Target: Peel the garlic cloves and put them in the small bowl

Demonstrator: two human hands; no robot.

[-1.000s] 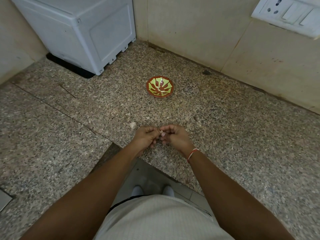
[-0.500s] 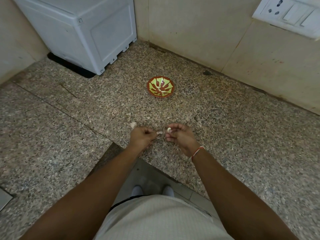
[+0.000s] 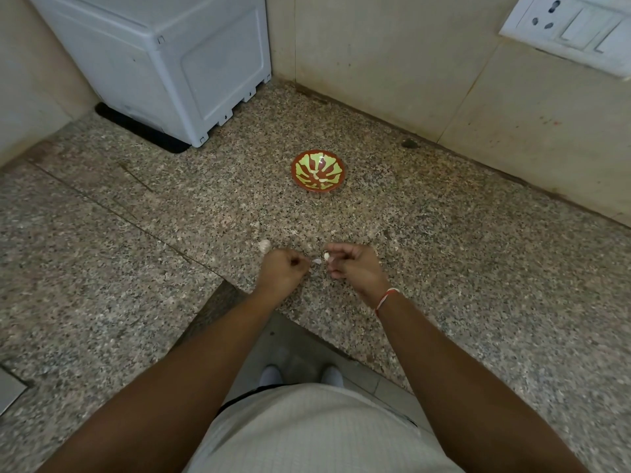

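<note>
A small red bowl (image 3: 318,175) with a yellow-green pattern stands on the granite counter, well beyond my hands. My right hand (image 3: 355,268) pinches a pale garlic clove (image 3: 326,257) at its fingertips. A little to the left, my left hand (image 3: 281,269) is curled and pinches a thin piece of garlic skin (image 3: 317,261). The two hands are a small gap apart. Another garlic piece (image 3: 264,246) lies on the counter just behind my left hand.
A white appliance (image 3: 164,63) stands on a black mat at the back left. Tiled walls close the counter's far side, with a switch plate (image 3: 577,29) at the upper right. The counter edge (image 3: 307,329) cuts in near my body.
My hands were together on the clove one second ago. They have pulled apart, the left taking a strip of skin, the right keeping the clove.
</note>
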